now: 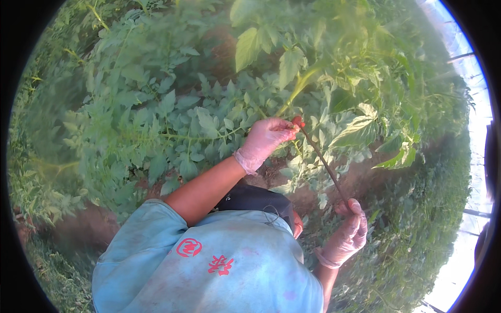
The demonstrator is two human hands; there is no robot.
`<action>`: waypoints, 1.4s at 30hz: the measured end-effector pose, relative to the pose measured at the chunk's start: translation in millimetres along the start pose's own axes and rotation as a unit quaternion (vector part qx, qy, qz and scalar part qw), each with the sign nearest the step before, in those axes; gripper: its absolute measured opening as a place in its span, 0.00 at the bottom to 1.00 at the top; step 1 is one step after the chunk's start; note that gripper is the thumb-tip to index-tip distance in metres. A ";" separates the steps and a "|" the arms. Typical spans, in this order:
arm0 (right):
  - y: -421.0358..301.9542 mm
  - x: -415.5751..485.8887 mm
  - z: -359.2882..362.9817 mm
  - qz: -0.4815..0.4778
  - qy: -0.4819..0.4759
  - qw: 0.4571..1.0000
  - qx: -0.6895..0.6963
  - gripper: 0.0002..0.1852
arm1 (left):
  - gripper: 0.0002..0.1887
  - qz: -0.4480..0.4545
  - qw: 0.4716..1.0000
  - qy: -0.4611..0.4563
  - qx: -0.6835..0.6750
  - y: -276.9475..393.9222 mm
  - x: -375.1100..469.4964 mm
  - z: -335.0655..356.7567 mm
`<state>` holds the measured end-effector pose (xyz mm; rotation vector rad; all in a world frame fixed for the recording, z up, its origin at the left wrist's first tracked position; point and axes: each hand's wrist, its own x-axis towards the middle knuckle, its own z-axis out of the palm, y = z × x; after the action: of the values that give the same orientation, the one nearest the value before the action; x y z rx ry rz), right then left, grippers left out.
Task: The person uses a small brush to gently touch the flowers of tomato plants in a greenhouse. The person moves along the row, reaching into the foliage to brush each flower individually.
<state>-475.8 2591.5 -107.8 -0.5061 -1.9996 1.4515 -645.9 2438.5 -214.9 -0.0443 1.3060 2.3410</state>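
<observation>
Both my hands wear thin translucent gloves. My left hand (266, 143) is among the leafy plants, its thumb and fingertips pinched together on a small green plant part at the red tip of a thin dark stick (323, 162). What exactly lies between those fingertips is too small to tell. The stick slants down to the right, and my right hand (346, 234) grips its lower end. Just above the left hand, a thick pale green plant stem (297, 90) rises with broad toothed leaves, some of them blurred close to the camera.
Dense tomato-like plants (191, 121) spread ahead and to the left, with another leafy row (422, 227) at the right. Brown soil (364, 176) shows between them. Bright translucent sheeting (458, 254) with dark bars stands at the far right.
</observation>
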 end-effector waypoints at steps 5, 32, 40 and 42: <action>5.1 7.7 -26.6 -0.019 0.078 0.995 -0.053 0.19 | 0.13 0.080 0.989 0.062 0.108 3.5 8.7 -41.9; 13.9 37.7 -117.5 -0.038 0.157 0.984 0.074 0.14 | 0.13 0.151 0.977 0.137 0.056 -24.8 -0.6 -33.5; 52.6 56.0 -251.2 -0.038 0.275 0.952 0.127 0.11 | 0.09 0.364 0.896 0.199 0.156 -41.1 -37.3 71.2; 60.0 61.7 -276.5 -0.014 0.284 0.936 0.209 0.11 | 0.08 0.356 0.906 0.155 0.168 -53.9 -39.1 105.2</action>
<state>-339.0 2846.1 -90.0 -0.6155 -1.2044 1.4514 -569.3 2533.6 -190.6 0.2162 2.1639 2.7120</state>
